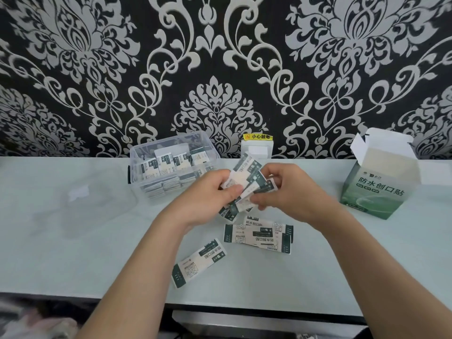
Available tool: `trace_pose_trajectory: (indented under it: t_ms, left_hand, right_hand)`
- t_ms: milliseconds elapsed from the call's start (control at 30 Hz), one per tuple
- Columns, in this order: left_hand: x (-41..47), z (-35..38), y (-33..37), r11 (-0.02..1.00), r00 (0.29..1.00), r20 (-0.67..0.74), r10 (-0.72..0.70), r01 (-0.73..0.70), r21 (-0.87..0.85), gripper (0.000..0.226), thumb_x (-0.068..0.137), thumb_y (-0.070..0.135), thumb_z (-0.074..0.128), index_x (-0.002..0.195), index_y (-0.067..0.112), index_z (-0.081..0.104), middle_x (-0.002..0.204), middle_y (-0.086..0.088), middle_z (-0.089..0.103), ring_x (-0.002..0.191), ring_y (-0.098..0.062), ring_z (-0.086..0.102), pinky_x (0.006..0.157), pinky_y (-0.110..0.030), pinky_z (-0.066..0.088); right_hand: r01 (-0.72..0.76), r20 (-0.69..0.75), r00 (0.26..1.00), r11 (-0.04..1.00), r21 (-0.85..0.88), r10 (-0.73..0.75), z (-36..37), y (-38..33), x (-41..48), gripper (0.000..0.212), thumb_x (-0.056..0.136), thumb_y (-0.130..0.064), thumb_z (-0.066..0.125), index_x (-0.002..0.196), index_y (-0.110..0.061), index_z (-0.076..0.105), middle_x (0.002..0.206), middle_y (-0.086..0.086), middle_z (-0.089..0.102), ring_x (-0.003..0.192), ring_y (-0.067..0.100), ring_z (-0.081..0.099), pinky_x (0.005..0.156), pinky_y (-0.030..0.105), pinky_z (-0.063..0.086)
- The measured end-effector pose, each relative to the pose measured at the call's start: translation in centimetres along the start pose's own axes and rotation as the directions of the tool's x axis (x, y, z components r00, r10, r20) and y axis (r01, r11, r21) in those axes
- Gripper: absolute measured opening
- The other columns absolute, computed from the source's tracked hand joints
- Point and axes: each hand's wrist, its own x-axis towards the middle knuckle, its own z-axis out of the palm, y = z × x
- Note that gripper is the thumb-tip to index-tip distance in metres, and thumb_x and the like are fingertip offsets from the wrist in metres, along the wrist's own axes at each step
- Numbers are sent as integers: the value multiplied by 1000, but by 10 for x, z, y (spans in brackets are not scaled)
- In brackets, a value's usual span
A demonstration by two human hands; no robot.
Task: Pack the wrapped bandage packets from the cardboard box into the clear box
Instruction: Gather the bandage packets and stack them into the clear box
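Both hands meet mid-table: the left hand [212,197] and right hand [288,192] are closed around a fanned bunch of white-and-green bandage packets [249,184]. More loose packets [258,234] lie nearer. The clear plastic box [171,165], part-filled, stands far left; the open green cardboard box [381,182] far right

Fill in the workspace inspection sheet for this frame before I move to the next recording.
Surface: pale tabletop, against patterned wallpaper.
Job's things: clear box partly filled; cardboard box open, upright; loose packets and a single packet on the table.
Clutter: clear lid lying flat.
Grippers: left hand and right hand both hold a bundle of packets.
Cables: nothing seen.
Surroundings: wall outlet with yellow warning label.
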Motion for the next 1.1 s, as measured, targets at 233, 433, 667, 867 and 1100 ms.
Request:
trace_pose_trajectory:
  t_ms: [233,433,667,867,1100]
  left_hand:
    - [-13,-27,-11,998,985,-168,46,-40,41,17,95,3,55,102,19,60,80,2,71,61,1,65,54,-13,43]
    - [-22,-54,-33,997,974,-220,-46,56,43,13,94,11,58,89,22,63,85,-1,72,80,-18,63,74,-31,47]
    - [-25,-54,-36,999,985,-171,-22,28,33,16,95,10,57,85,23,59,75,10,64,70,-8,57,67,-26,41]
    - [-25,-55,-39,986,970,-225,-95,61,-154,10,99,16,51,99,14,61,87,1,67,77,-15,60,71,-29,47]
    - [-23,-22,-17,909,969,-219,-112,12,-416,19,103,21,44,108,23,63,95,7,73,75,-5,65,66,-23,50]
  right_hand:
    - [-51,-9,999,987,155,53,21,-8,-1,25,75,-9,81,90,-12,61,79,3,73,64,12,65,63,29,55]
    - [361,420,896,792,-493,-147,63,-22,-16,35,75,-35,80,104,-30,63,103,-12,57,97,6,42,85,24,41]
    - [374,517,853,765,-524,-63,89,-32,-9,27,83,-23,73,108,-23,64,81,-16,48,78,4,43,63,17,34]
    - [239,329,931,944,-226,-157,63,-29,-1,9,83,-14,73,77,-13,66,63,-7,54,55,3,44,55,17,37]
    - [-31,69,998,926,377,6,63,-27,4,17,96,-16,58,105,-13,72,90,4,75,74,10,63,68,23,57]
